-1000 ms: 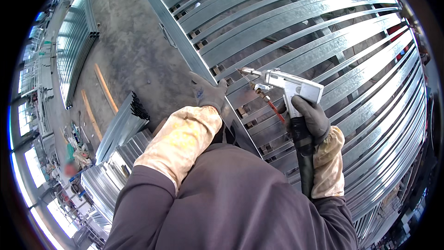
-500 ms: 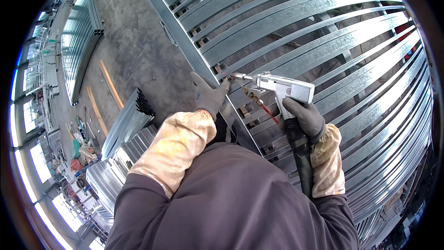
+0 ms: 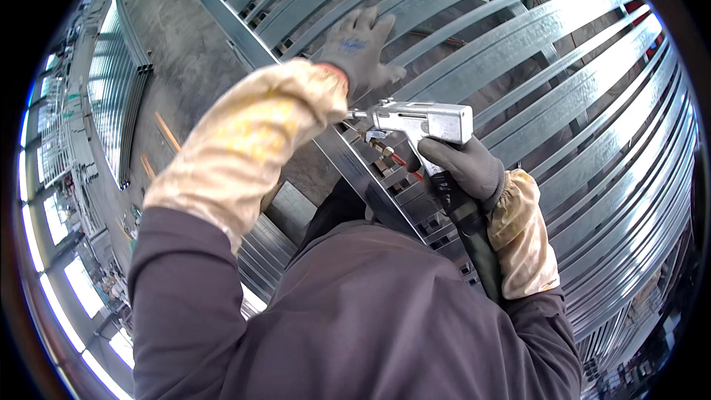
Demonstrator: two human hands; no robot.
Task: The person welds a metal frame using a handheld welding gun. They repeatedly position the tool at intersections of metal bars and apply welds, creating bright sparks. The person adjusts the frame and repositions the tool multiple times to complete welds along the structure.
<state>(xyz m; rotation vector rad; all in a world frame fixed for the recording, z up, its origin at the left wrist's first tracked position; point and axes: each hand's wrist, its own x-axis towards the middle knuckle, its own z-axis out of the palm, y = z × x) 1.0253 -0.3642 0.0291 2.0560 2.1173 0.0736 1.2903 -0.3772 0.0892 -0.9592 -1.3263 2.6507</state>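
My right hand (image 3: 468, 169), in a grey glove, is wrapped round the grip of a silver pistol-shaped welding gun (image 3: 433, 120). A thick black hose (image 3: 478, 252) runs from the grip down along my forearm. Under the barrel sits a brass fitting (image 3: 379, 147) with a red line. The gun's nozzle points left, and its tip is partly covered by my left cuff. Spread-fingered and holding nothing, my left hand (image 3: 357, 48) is over the galvanized metal slats (image 3: 474, 67); whether it touches them I cannot tell. Near the nozzle runs the frame's long side rail (image 3: 355, 170).
The slatted metal frame fills the right side. On the floor at the left lie a stack of metal panels (image 3: 115, 96) and wooden strips (image 3: 167, 132). More metal profiles (image 3: 268, 248) lie by my left side.
My left hand has left the side rail by the nozzle and moved up and away over the slats, fingers spreading. In the picture, the welding gun has shifted slightly left and up.
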